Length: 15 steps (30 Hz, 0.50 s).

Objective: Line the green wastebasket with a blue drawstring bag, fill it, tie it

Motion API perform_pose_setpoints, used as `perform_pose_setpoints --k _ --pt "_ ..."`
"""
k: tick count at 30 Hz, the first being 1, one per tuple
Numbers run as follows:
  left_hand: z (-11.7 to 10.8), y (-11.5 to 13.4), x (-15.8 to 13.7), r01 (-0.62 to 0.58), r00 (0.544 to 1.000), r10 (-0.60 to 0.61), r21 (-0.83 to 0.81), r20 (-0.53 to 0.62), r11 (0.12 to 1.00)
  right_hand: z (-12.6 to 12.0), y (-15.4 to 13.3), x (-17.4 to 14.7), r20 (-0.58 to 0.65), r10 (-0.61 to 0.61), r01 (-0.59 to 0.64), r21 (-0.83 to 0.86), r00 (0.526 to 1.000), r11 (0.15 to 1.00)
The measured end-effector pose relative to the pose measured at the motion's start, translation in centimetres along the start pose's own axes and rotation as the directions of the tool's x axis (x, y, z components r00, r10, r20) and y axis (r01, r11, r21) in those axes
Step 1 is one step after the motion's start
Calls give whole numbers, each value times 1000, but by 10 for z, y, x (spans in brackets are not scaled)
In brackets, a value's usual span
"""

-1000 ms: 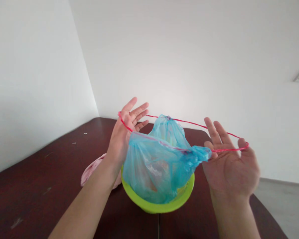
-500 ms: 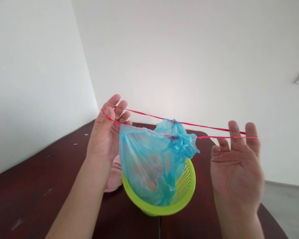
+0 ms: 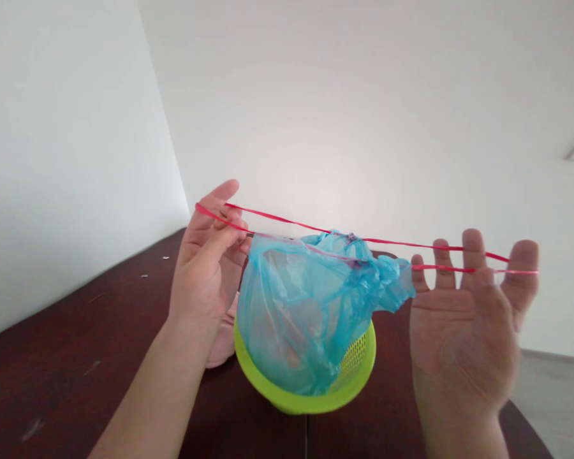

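Note:
A translucent blue plastic bag (image 3: 306,312) hangs partly inside a lime green perforated basket (image 3: 316,395) on a dark wooden table (image 3: 76,357). A red drawstring (image 3: 296,224) runs through the bag's gathered mouth and is stretched taut between my hands. My left hand (image 3: 208,268) has the string looped around its raised fingers, left of the bag. My right hand (image 3: 469,331), palm toward me with fingers spread, carries the other end of the loop across its fingertips.
A pink object (image 3: 222,338) lies on the table behind the basket, mostly hidden by my left forearm. White walls meet in a corner behind the table. Grey floor (image 3: 550,395) shows past the table's right edge.
My hands have moved farther apart and the red string has drawn tight. The bag's mouth has bunched up and the bag has risen a little out of the basket.

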<state>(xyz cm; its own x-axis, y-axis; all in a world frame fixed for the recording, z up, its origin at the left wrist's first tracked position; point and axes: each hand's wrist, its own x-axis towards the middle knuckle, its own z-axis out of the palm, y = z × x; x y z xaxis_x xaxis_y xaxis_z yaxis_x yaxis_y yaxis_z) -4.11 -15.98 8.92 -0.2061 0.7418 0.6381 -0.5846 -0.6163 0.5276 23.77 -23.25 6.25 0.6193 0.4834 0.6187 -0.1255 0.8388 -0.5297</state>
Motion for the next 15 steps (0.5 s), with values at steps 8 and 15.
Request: perform_pose_setpoints --k 8,15 --pt "22 16 -23 -34 999 34 12 0 999 7 -1 -7 -58 -11 12 26 998 1000" --pt "26 29 -42 270 899 -237 -40 369 962 9 -11 -15 54 40 -39 -14 998 999"
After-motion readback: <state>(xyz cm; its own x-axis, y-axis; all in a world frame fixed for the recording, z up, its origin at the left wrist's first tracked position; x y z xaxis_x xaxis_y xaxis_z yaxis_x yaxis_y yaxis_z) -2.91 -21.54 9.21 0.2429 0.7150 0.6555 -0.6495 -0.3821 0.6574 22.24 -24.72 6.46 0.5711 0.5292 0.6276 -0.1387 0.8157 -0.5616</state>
